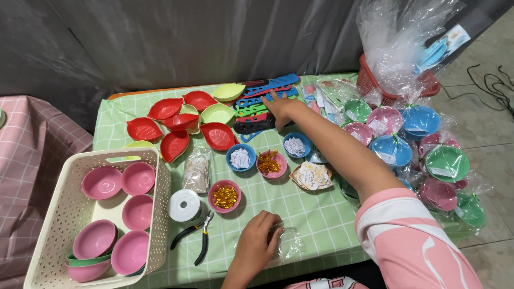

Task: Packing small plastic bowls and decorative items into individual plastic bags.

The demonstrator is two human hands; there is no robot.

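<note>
While R hand (pixel 279 106) touches plastic combs (pixel 262 104).

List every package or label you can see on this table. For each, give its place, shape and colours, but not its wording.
Wrapped bowls: right side of the table, round, in clear film; blue, pink, green.
Paper labels: table centre, pale slips heaped in a dish.
Clear bag: near edge, crumpled, under the left hand.
Big plastic bag: far right, clear, over a red basket.

Comb stack (pixel 256 109) perhaps partly hand-covered (pixel 281 107)
</note>
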